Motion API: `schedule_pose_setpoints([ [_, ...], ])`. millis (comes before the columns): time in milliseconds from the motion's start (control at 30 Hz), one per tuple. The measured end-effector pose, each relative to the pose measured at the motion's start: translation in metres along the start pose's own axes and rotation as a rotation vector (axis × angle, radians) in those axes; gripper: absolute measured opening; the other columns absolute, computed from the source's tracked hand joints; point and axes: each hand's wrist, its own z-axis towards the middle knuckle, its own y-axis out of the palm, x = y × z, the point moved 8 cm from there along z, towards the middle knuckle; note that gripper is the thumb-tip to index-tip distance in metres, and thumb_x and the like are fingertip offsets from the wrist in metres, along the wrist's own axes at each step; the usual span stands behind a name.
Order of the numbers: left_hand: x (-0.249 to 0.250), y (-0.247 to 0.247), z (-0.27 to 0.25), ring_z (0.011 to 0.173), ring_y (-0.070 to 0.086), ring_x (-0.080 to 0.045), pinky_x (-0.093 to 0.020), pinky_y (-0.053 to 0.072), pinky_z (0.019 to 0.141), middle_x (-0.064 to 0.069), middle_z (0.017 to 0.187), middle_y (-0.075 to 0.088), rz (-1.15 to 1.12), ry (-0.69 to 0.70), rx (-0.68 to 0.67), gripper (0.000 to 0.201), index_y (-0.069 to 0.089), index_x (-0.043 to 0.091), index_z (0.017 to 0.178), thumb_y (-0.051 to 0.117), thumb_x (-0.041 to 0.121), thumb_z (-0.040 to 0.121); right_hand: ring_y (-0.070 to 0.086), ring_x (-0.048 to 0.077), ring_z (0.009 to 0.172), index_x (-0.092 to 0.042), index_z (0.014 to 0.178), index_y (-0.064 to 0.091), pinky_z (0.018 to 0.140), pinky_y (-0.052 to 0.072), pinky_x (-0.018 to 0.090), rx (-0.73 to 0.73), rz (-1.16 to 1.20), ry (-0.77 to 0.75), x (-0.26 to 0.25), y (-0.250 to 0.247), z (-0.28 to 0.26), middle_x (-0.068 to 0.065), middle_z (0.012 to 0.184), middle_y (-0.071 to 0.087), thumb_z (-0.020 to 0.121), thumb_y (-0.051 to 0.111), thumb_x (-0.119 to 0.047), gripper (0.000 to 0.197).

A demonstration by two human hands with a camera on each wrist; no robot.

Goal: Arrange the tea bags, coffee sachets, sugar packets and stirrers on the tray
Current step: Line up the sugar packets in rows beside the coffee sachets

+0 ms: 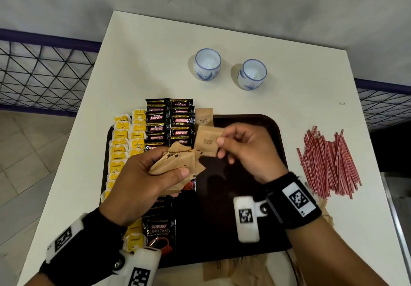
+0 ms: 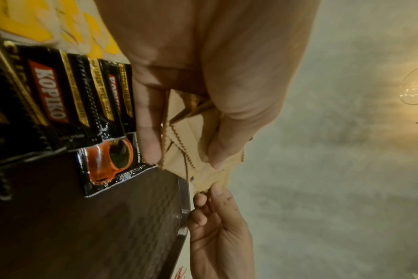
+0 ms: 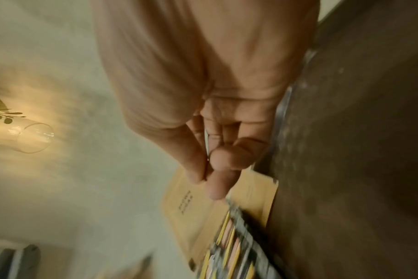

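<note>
My left hand grips a fanned stack of brown sugar packets over the dark tray. The same stack shows between thumb and fingers in the left wrist view. My right hand pinches a single brown sugar packet, also blurred in the right wrist view, just right of the stack. One sugar packet lies at the tray's far edge. Yellow tea bags and black coffee sachets lie in columns on the tray's left. Red stirrers are heaped on the table to the right.
Two white and blue cups stand on the white table beyond the tray. More brown packets lie at the table's near edge. A dark wire rack runs along the left.
</note>
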Motion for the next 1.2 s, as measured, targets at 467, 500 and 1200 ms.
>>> schedule_pose_setpoints([
  [467, -0.02, -0.015, -0.018, 0.085, 0.075, -0.027, -0.047, 0.063, 0.065, -0.007, 0.096, 0.077, -0.038, -0.051, 0.048, 0.031, 0.079, 0.032, 0.095, 0.076, 0.01, 0.073, 0.063, 0.01, 0.046, -0.01, 0.074, 0.063, 0.045, 0.049, 0.02, 0.098, -0.221, 0.129, 0.031, -0.01, 0.067, 0.005, 0.062, 0.065, 0.087, 0.069, 0.004, 0.02],
  [500, -0.019, -0.015, -0.019, 0.085, 0.075, -0.027, -0.047, 0.063, 0.065, -0.006, 0.096, 0.077, -0.042, -0.051, 0.045, 0.03, 0.079, 0.032, 0.094, 0.076, 0.011, 0.073, 0.063, 0.011, 0.046, -0.012, 0.073, 0.063, 0.044, 0.048, 0.02, 0.105, -0.235, 0.134, 0.032, -0.01, 0.068, 0.004, 0.061, 0.065, 0.087, 0.069, 0.004, 0.022],
  [1200, -0.026, -0.015, -0.02, 0.083, 0.075, -0.026, -0.048, 0.063, 0.064, -0.007, 0.094, 0.078, -0.013, -0.084, 0.054, 0.031, 0.076, 0.018, 0.105, 0.075, 0.001, 0.079, 0.062, 0.013, 0.047, -0.012, 0.078, 0.068, 0.053, 0.057, 0.026, 0.208, -0.404, 0.171, 0.03, -0.004, 0.067, 0.008, 0.062, 0.067, 0.088, 0.067, -0.006, 0.012],
])
